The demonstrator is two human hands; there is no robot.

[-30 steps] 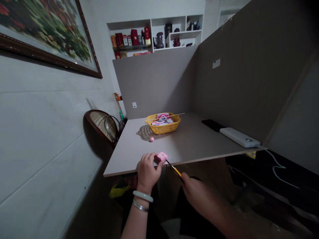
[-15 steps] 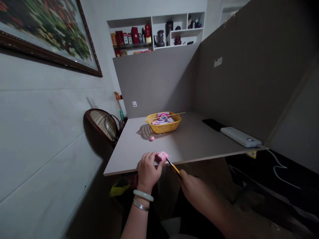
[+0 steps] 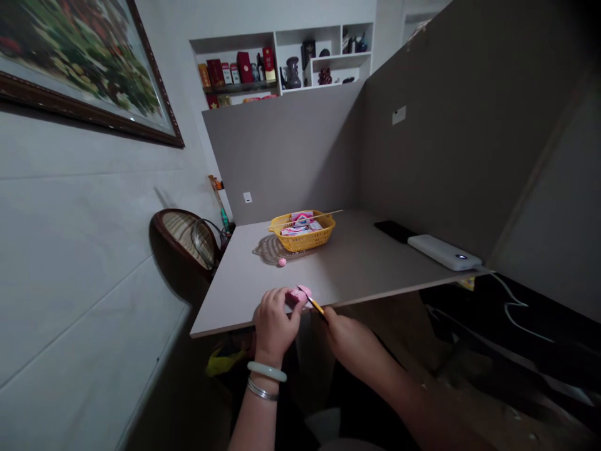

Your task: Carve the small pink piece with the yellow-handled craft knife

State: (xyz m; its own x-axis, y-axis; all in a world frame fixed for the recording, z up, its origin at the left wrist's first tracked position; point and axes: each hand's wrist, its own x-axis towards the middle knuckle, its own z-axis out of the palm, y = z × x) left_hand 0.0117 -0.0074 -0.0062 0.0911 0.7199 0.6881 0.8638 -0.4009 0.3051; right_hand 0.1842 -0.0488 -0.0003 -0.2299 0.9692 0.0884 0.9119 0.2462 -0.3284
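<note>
My left hand (image 3: pixel 273 319) rests at the near edge of the grey table (image 3: pixel 357 263), its fingers closed on a small pink lump (image 3: pixel 299 293). My right hand (image 3: pixel 350 341) is just to the right and below the table edge. It grips a thin tool with a yellow and black handle (image 3: pixel 315 306), and the tool's tip touches the pink lump. Two bangles sit on my left wrist. A tiny pink ball (image 3: pixel 282 262) lies alone farther back on the table.
A yellow basket (image 3: pixel 303 238) with packets and a long thin stick stands mid-table. A white power bank (image 3: pixel 444 252) and a dark phone (image 3: pixel 395 230) lie at the right by the partition. A brown chair back (image 3: pixel 181 241) is left of the table.
My right hand has moved up and left, closer to the pink lump, so less of the tool shows. My left hand keeps its hold. The view has shifted slightly.
</note>
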